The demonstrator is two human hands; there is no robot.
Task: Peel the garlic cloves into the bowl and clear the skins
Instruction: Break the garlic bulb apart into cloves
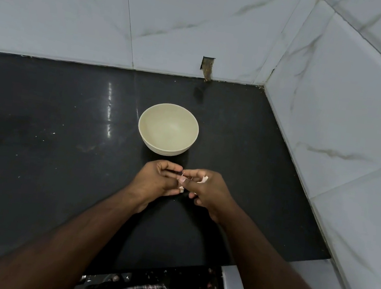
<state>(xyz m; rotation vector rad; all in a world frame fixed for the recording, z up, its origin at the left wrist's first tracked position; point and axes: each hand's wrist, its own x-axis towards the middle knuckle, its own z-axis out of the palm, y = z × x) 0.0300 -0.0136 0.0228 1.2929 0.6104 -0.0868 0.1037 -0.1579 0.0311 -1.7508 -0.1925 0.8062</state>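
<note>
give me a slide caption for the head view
Both hands peel garlic above a black counter, near an empty bowl.

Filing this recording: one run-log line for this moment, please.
step: peeling | left hand, right hand: pinch garlic clove | bowl: empty

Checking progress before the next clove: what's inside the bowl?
The bowl looks bare inside; no peeled cloves show. Its near wall hides a sliver of the floor.

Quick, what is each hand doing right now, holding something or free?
Left hand: fingers curled, pinching the garlic clove between the two hands.
Right hand: fingers curled, pinching the same clove, with a bit of skin at its fingertips.
</note>
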